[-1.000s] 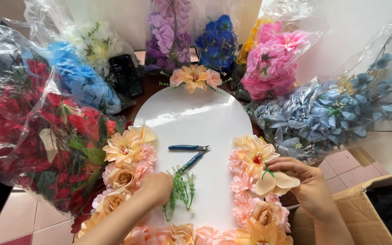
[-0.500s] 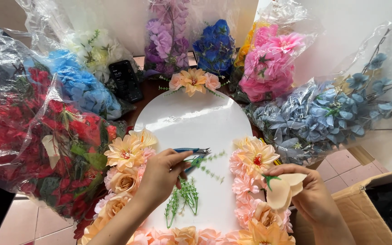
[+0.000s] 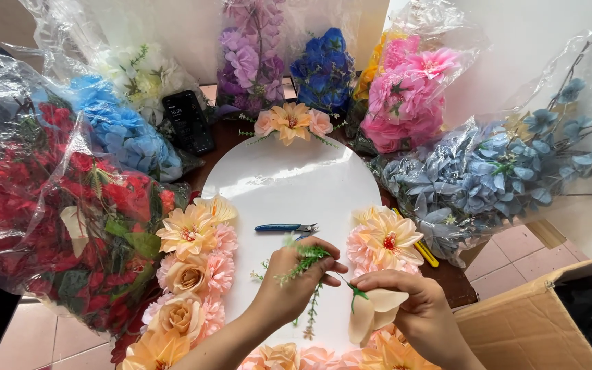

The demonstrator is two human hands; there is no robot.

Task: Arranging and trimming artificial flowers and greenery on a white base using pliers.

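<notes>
Green plastic fern sprig (image 3: 303,259) was pinched in the left hand (image 3: 289,284) over the lower middle of the white arched board (image 3: 289,185). Right hand (image 3: 416,308) gripped a cream petal flower (image 3: 371,312) by the board's lower right edge. Blue-handled snips (image 3: 286,227) lay just above, untouched.

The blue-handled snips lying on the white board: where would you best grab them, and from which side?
Grip the blue-handled snips by the long blue handle, coming from above. They lie flat on the white board, handle pointing left with bare board around it; the metal tip points right, close above the left hand holding the green sprig.
</notes>
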